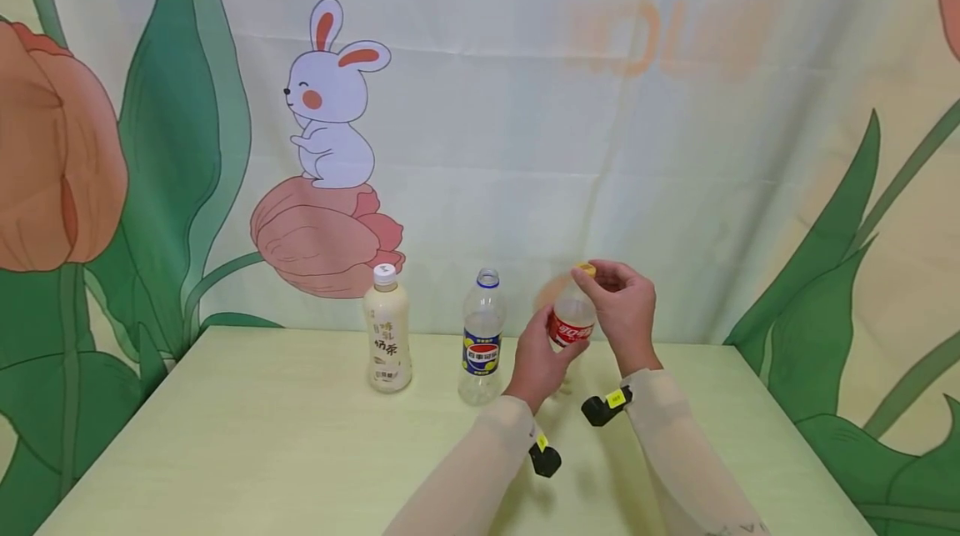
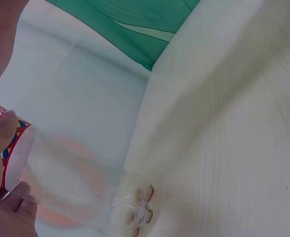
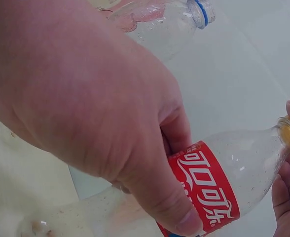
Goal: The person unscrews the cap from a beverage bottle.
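Observation:
A clear plastic cola bottle [image 1: 576, 309] with a red label is held near the right side of the table, tilted slightly. My left hand [image 1: 542, 359] wraps round its label; the thumb lies across the red band in the right wrist view. At the neck, my right hand [image 1: 625, 311] pinches the yellow cap [image 1: 587, 269] between thumb and fingers. The cap sits at the mouth; whether it is threaded tight cannot be seen. Through the clear lower part of the bottle [image 2: 71, 177], the left wrist view shows no drink.
Left of the hands stands an uncapped clear bottle [image 1: 481, 386] with a blue label. Farther left is a cream-coloured milk tea bottle [image 1: 387, 336] with a white cap. All are on a pale table [image 1: 262, 436], backed by a printed curtain [image 1: 480, 102].

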A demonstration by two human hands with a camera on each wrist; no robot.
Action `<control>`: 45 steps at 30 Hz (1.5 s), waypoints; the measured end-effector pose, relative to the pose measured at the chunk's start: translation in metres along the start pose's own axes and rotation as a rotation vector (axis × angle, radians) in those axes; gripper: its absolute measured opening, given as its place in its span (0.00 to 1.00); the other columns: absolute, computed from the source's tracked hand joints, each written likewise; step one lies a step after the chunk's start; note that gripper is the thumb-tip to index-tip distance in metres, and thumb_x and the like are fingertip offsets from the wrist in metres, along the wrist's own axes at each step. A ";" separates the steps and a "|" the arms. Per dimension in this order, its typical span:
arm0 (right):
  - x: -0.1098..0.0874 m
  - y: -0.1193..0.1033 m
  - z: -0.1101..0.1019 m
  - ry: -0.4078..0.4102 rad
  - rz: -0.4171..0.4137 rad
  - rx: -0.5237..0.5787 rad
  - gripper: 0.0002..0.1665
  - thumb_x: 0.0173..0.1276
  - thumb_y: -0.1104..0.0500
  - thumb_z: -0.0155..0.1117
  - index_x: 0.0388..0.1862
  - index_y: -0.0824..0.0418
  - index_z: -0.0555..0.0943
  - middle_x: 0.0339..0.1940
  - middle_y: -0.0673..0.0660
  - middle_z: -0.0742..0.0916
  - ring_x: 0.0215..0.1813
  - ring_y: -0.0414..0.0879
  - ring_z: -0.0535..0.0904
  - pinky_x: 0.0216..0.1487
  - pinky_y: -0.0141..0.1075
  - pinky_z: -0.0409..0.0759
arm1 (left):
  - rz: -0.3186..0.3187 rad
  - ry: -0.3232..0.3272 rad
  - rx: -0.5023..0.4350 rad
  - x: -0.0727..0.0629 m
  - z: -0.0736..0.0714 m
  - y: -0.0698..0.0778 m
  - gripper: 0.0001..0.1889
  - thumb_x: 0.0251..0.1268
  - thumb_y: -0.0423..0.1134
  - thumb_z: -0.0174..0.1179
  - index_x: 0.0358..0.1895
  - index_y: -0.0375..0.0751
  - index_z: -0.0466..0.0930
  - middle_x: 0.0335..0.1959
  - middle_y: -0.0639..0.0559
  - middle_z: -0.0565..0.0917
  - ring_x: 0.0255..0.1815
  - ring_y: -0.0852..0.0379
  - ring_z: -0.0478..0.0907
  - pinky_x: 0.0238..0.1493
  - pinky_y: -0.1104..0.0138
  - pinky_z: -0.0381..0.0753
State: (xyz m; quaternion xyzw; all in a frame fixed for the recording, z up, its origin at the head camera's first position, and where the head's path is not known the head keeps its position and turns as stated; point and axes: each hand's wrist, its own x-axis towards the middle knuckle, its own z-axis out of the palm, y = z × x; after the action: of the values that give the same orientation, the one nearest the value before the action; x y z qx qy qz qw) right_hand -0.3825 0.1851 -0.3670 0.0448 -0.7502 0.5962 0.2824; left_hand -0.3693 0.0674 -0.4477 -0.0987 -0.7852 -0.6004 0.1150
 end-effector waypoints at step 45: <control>-0.061 -0.087 0.001 -0.344 -0.060 0.113 0.18 0.59 0.51 0.81 0.44 0.59 0.88 0.36 0.50 0.90 0.38 0.49 0.84 0.39 0.35 0.86 | 0.194 -0.036 0.087 -0.083 -0.101 0.042 0.37 0.55 0.50 0.78 0.66 0.47 0.70 0.56 0.54 0.77 0.55 0.59 0.77 0.54 0.66 0.82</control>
State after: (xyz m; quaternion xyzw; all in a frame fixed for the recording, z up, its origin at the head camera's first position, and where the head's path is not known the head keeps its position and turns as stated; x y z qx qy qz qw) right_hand -0.2968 0.1427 -0.3201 0.1842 -0.7511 0.6122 0.1647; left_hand -0.2712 -0.0212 -0.4089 -0.1798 -0.7994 -0.5498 0.1626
